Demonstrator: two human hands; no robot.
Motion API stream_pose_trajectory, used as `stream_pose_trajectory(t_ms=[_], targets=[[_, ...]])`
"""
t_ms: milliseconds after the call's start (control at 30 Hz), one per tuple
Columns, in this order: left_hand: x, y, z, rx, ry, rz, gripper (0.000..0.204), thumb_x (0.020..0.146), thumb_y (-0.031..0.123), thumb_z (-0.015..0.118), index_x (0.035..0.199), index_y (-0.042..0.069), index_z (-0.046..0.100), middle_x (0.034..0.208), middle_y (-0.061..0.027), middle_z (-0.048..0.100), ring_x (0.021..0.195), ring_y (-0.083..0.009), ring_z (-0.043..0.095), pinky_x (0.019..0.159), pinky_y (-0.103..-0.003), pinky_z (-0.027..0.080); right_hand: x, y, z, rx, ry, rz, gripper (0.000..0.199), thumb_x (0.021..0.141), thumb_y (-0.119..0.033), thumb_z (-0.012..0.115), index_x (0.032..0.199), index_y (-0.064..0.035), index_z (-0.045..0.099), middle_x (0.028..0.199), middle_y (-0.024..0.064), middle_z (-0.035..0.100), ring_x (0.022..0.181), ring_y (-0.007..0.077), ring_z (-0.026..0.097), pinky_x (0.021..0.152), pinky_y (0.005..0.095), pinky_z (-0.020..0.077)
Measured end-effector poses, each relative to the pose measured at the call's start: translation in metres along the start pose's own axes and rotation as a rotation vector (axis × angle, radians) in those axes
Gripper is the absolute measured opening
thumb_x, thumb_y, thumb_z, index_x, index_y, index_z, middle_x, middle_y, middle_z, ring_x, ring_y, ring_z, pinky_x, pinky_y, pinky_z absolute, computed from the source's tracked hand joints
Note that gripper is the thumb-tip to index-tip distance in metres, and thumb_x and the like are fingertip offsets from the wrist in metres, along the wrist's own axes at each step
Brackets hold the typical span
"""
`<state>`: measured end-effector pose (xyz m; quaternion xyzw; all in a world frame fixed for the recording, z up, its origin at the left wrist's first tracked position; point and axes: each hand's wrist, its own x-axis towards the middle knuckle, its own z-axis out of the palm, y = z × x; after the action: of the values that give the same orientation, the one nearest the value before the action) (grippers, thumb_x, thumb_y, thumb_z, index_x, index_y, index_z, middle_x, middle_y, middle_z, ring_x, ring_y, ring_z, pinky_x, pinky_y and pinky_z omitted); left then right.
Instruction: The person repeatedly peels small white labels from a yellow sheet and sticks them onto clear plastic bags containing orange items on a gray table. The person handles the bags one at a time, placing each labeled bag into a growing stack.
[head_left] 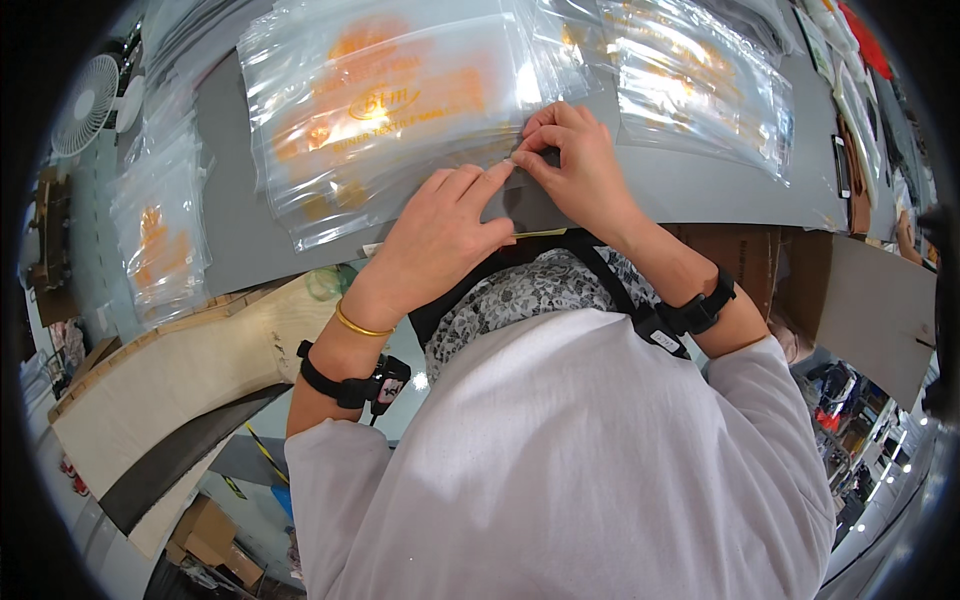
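A stack of clear plastic bags (300,165) with orange print lies on the grey table in front of me. At the near right corner of the top bag (440,125), my right hand (580,170) pinches the edge between thumb and forefinger. A tiny pale bit shows at those fingertips, too small to make out. My left hand (435,240) rests at the stack's near edge, fingers stretched out and thumb apart. Its forefinger tip meets the pinched corner; the palm side is hidden.
More printed clear bags (700,90) lie to the right, and another pile (160,230) hangs over the left end. The grey table (690,195) ends just before my body. A white fan (90,105) stands far left; an open cardboard box (800,275) is below right.
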<state>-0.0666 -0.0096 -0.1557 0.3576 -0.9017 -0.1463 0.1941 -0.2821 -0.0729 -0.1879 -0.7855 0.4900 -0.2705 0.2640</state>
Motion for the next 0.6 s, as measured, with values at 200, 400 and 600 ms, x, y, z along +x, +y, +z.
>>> stream_pose_trajectory(t_ms=[200,400,600], targets=[[0.001,0.002,0.003,-0.017,-0.024,-0.047,0.023,0.084,0.021,0.079,0.085,0.004,0.063,0.146,-0.0128,0.060,0.116,-0.0316,0.058,0.096,-0.045,0.048,0.001,-0.010,-0.016,-0.381,-0.111,-0.107,0.022,0.084,-0.018,0.080,0.099,-0.0086,0.069,0.107,0.0050,0.064,0.108,0.0295,0.059,0.092,0.0415,0.0453],[0.004,0.004,0.006,-0.051,-0.032,-0.061,0.022,0.084,0.019,0.079,0.084,0.003,0.064,0.145,-0.0121,0.062,0.119,-0.0323,0.057,0.101,-0.046,0.047,0.092,-0.002,-0.016,-0.371,0.139,-0.340,0.037,0.086,-0.030,0.081,0.113,-0.0073,0.068,0.114,0.0104,0.068,0.112,0.0299,0.061,0.098,0.0428,0.0454],[0.005,0.004,0.001,-0.063,0.036,-0.027,0.022,0.083,0.020,0.080,0.084,0.005,0.064,0.141,-0.0125,0.063,0.116,-0.0316,0.058,0.093,-0.043,0.050,0.156,-0.004,0.012,-0.213,-0.060,-0.347,0.031,0.091,-0.032,0.078,0.109,-0.0078,0.072,0.095,0.0097,0.075,0.095,0.0326,0.069,0.085,0.0410,0.0521]])
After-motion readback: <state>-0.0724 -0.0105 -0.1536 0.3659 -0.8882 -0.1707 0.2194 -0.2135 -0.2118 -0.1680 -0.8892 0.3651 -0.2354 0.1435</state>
